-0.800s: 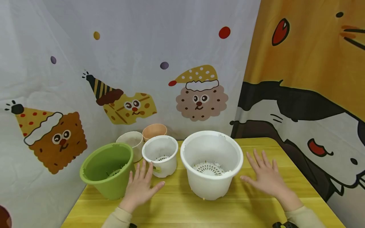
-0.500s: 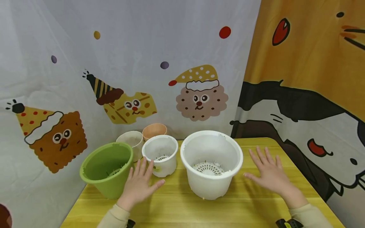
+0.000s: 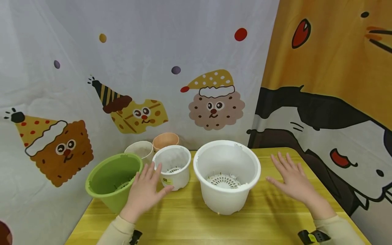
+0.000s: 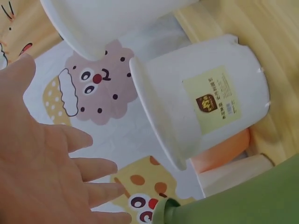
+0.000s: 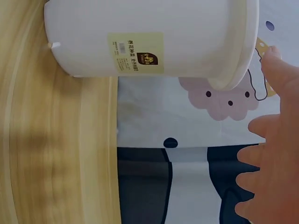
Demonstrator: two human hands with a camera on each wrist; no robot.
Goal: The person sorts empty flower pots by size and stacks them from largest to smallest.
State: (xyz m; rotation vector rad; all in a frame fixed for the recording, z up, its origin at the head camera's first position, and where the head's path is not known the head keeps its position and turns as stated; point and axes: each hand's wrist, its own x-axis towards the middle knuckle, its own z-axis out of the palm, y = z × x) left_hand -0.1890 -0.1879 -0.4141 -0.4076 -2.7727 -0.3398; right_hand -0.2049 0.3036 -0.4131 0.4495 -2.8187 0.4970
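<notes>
My left hand (image 3: 144, 190), fingers spread, hovers in front of the green flowerpot (image 3: 114, 202) and the small white flowerpot (image 3: 180, 180). It holds nothing; in the head view it overlaps the green pot's right side. The left wrist view shows a yellowish label (image 4: 215, 100) on the small white pot. To the right of the large white flowerpot (image 3: 223, 200), my right hand (image 3: 294, 183) is raised with fingers extended, apart from the pot. A similar label (image 5: 135, 53) on the large pot faces the right wrist camera. Both white pots stand upright with slotted bottoms.
Behind the small white pot stand a cream pot (image 3: 139, 149) and an orange pot (image 3: 166, 141), both partly hidden. All the pots stand on a wood-grain table (image 3: 190, 228). A printed curtain (image 3: 147, 44) hangs directly behind the table and along its right side.
My left hand has shifted slightly left and farther forward. My right hand has moved right and up in the view, away from the large white pot. The pots have stayed in place.
</notes>
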